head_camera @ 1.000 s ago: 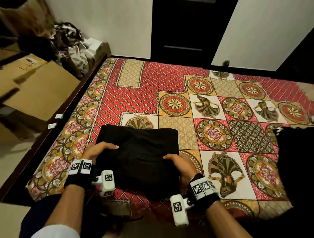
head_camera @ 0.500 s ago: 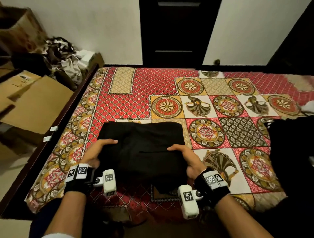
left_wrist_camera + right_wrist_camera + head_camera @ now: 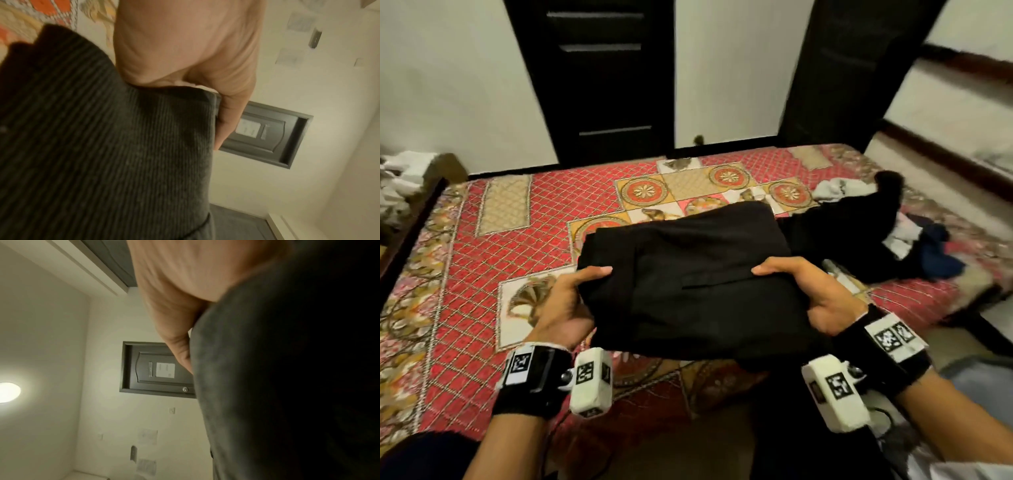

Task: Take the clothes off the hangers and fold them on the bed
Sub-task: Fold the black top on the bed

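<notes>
A folded black garment [image 3: 695, 274] is held up off the patterned bed [image 3: 510, 246], level between both hands. My left hand [image 3: 571, 301] grips its left edge, thumb on top and fingers hidden underneath. My right hand [image 3: 811, 294] grips the right edge the same way. The left wrist view shows ribbed dark fabric [image 3: 102, 146] pressed against the left hand [image 3: 185, 48]. In the right wrist view the dark cloth [image 3: 287, 386] fills the frame beside the right hand [image 3: 174, 305].
A heap of dark, white and blue clothes [image 3: 876, 233] lies on the bed's right side. A dark door [image 3: 606, 78] stands behind the bed. Crumpled things [image 3: 400, 185] sit past the bed's left edge. Floor [image 3: 989, 329] shows at the right.
Both hands have lifted the folded black garment off the bed and carried it rightward, toward the heap of clothes. My view has turned to the right.
</notes>
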Motion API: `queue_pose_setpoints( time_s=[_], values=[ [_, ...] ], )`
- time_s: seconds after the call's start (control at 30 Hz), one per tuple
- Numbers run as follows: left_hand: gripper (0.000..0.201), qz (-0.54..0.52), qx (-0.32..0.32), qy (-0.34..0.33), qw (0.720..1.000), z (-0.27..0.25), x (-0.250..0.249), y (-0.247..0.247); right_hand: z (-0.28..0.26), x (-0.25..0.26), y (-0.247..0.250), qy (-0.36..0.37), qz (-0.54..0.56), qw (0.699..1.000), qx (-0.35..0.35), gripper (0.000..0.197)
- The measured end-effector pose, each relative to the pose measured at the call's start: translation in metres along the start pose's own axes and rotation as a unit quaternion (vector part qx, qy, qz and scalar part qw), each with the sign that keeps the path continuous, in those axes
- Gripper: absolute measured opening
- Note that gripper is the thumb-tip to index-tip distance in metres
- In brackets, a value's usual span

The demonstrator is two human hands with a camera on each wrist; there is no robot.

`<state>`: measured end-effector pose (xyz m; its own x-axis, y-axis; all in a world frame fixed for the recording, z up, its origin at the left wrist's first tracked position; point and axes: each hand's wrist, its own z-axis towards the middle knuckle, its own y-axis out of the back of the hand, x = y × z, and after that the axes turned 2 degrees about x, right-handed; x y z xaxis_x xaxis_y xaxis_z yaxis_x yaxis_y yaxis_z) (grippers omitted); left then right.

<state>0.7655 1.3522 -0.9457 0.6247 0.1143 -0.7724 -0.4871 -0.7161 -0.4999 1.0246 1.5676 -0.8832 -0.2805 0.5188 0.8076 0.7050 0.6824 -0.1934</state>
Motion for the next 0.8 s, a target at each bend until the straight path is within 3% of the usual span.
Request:
queue_pose_setpoints(
  time_s=[0.13,0.4,0.6,0.7,0.8],
  values=[
    [0.045,0.029,0.064,0.007,0.997,-0.021,0.018,-0.089,-0.067,0.007,0.066,0.023,0.023,0.998,-0.056,0.006],
    [0.051,0.132,0.199,0.073,0.968,-0.050,0.087,-0.232,-0.192,-0.020,0.189,0.088,0.152,0.968,-0.179,0.033],
    [0.040,0.268,0.322,0.140,0.897,-0.076,0.165,-0.329,-0.283,-0.077,0.270,0.086,0.211,0.930,-0.290,0.037],
    [0.047,0.333,0.324,0.155,0.872,-0.087,0.212,-0.377,-0.322,-0.109,0.304,0.067,0.223,0.904,-0.358,0.042],
    [0.039,0.398,0.342,0.177,0.833,-0.097,0.255,-0.416,-0.349,-0.140,0.328,0.041,0.226,0.882,-0.412,0.028]
  ],
)
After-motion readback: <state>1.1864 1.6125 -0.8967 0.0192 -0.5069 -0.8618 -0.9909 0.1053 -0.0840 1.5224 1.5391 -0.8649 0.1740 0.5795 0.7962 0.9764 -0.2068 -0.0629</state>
